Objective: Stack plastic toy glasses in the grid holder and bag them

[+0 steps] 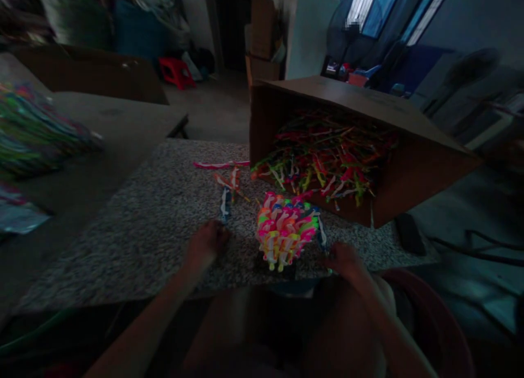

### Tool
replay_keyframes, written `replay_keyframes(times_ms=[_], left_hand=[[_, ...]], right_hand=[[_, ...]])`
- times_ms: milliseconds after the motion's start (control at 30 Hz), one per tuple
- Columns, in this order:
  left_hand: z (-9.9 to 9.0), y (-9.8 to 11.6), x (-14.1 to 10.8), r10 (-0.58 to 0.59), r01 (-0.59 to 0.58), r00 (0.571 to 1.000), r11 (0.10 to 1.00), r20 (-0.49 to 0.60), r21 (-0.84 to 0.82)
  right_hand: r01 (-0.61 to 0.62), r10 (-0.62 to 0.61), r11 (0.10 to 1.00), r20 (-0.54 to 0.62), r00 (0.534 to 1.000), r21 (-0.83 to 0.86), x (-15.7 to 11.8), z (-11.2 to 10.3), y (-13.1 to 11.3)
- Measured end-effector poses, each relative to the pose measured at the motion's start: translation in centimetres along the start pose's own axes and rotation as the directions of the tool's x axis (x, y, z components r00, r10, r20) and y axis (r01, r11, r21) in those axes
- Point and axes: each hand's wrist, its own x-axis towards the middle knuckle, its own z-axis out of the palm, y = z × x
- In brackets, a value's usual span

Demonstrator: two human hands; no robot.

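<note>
Speckled stone forms the table top [135,247]. A cardboard box [426,171] lies on its side at 1 o'clock from the hands, its open end facing the table. A large mass of coloured strips [327,154] fills the box, with some ends reaching its mouth. Most visible strips therefore remain loose in the box.

A dense bundle [286,231] of neon pink, yellow, orange and green strips stands at table centre, between the hands. Its strips are already gathered in tight, layered loops. At 10 o'clock from the bundle lie a pink strip [219,164], an orange strip [231,184] and a blue-and-white strip [224,204], all separate from it.

The left hand [207,244] rests at 9 o'clock from the bundle and apart from it, with fingers curled together; any pinched item cannot be confirmed. The right hand [346,261] sits at 4 o'clock, its fingers bent toward the bundle's lower edge. Contact or pinching cannot be confirmed.
</note>
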Motion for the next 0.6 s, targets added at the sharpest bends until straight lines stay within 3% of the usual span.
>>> replay_keyframes(times_ms=[67,167,300,367,433,533,600], left_hand=[[-0.3,-0.6,0.6,-0.039,0.039,0.999,0.999,0.01,-0.004],[-1.4,-1.9,0.6,-0.136,0.147,0.987,0.979,0.082,-0.138],[-1.1,-2.8,-1.7,-0.223,0.271,0.962,0.838,0.155,-0.473],[-0.1,-2.2,-3.6,-0.164,0.234,0.971,0.795,0.173,-0.559],[1.1,-0.8,-5.4,-0.081,0.165,0.983,0.774,0.163,-0.611],[2.6,1.7,-6.7,-0.005,0.041,0.998,0.786,0.06,-0.617],[3.2,3.0,-6.5,0.046,-0.048,0.999,0.818,-0.019,-0.573]], right_hand=[[-0.066,0.065,0.997,0.037,0.997,0.028,-0.8,0.4,-0.1],[-0.126,0.124,0.956,0.025,0.992,0.266,-2.0,0.5,-0.9],[-0.022,0.094,0.714,-0.065,0.993,0.7,-4.6,2.2,-2.7],[0.033,0.076,0.597,-0.098,0.992,0.801,-5.7,3.9,-3.9],[0.048,0.102,0.546,-0.124,0.987,0.837,-6.2,5.5,-5.1],[0.074,0.141,0.534,-0.176,0.974,0.842,-6.1,6.8,-6.5],[0.09,0.127,0.578,-0.198,0.972,0.811,-5.6,6.7,-7.1]])
